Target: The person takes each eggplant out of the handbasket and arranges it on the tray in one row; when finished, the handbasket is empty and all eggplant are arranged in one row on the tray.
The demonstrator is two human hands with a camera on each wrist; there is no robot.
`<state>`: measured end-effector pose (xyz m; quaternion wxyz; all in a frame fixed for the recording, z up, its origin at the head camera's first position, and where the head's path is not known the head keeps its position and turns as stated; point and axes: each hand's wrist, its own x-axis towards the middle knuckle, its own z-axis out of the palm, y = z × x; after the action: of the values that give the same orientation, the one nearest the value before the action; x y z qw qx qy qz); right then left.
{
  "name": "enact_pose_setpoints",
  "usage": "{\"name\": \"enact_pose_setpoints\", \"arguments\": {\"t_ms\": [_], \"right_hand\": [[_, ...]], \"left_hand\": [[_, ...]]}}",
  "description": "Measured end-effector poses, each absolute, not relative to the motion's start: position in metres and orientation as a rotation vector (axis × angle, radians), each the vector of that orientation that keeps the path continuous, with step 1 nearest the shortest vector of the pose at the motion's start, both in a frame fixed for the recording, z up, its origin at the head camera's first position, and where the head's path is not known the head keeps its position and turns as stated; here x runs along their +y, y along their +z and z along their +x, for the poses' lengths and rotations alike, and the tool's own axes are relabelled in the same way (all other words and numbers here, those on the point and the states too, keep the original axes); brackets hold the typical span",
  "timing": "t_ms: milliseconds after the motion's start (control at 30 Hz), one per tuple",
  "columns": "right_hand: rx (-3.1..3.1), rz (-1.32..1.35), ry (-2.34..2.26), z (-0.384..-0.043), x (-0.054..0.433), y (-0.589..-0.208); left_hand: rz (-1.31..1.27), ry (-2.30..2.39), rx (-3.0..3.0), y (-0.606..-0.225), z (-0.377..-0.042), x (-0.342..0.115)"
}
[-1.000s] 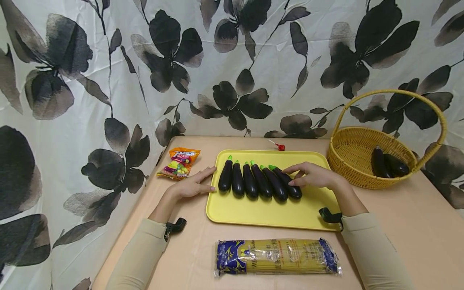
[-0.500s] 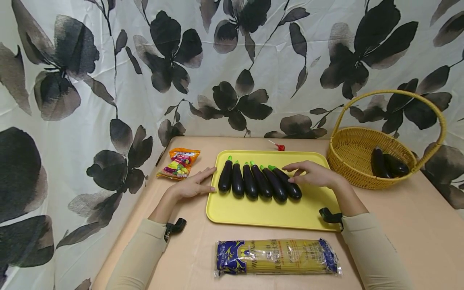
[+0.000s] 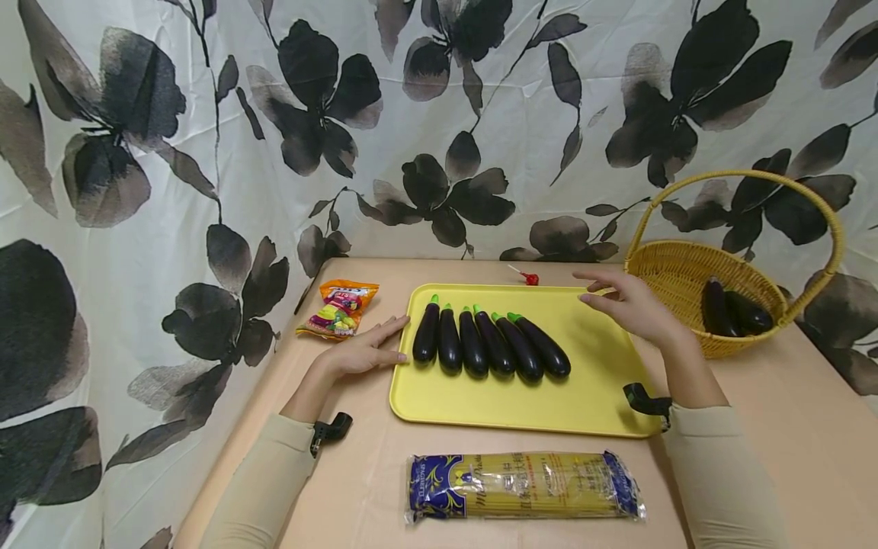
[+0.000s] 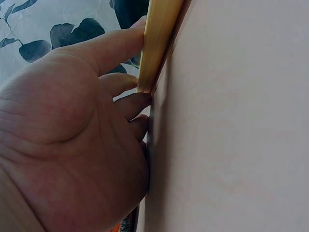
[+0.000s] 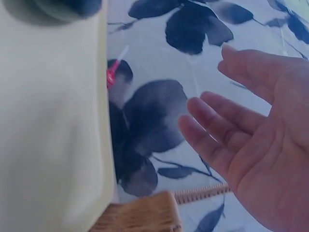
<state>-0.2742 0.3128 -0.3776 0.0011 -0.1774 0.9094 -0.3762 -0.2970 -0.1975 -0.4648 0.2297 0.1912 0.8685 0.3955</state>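
Several dark purple eggplants point(image 3: 497, 347) with green stems lie side by side on a yellow tray point(image 3: 480, 404). My left hand point(image 3: 357, 352) rests at the tray's left edge, its fingers extended. In the left wrist view the thumb touches the tray's side and the other fingers lie along it. My right hand point(image 3: 629, 309) hovers over the tray's back right corner, apart from the eggplants. It holds nothing, and its fingers are loosely extended in the right wrist view.
A wicker basket point(image 3: 658, 305) with a tall handle stands at the right, with two eggplants point(image 3: 720, 309) inside. An orange snack bag point(image 3: 339, 309) lies left of the tray, a red lollipop point(image 3: 531, 279) behind it, and a spaghetti pack point(image 3: 524, 486) in front.
My right hand has left the rightmost eggplant and moved right and back toward the basket. The left hand and the eggplants stay where they were.
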Motion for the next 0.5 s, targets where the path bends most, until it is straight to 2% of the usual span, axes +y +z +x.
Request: {"name": "enact_pose_setpoints", "arguments": {"t_ms": [133,500], "right_hand": [[2.936,-0.481,-1.175,-0.272,0.323,-0.373],[3.029,-0.482,-1.105,-0.273,0.342,-0.363]], "left_hand": [[0.528,1.089,2.389,-0.466,-0.298,-0.198],[0.527,1.102,2.375,-0.463,-0.298,-0.197]]}}
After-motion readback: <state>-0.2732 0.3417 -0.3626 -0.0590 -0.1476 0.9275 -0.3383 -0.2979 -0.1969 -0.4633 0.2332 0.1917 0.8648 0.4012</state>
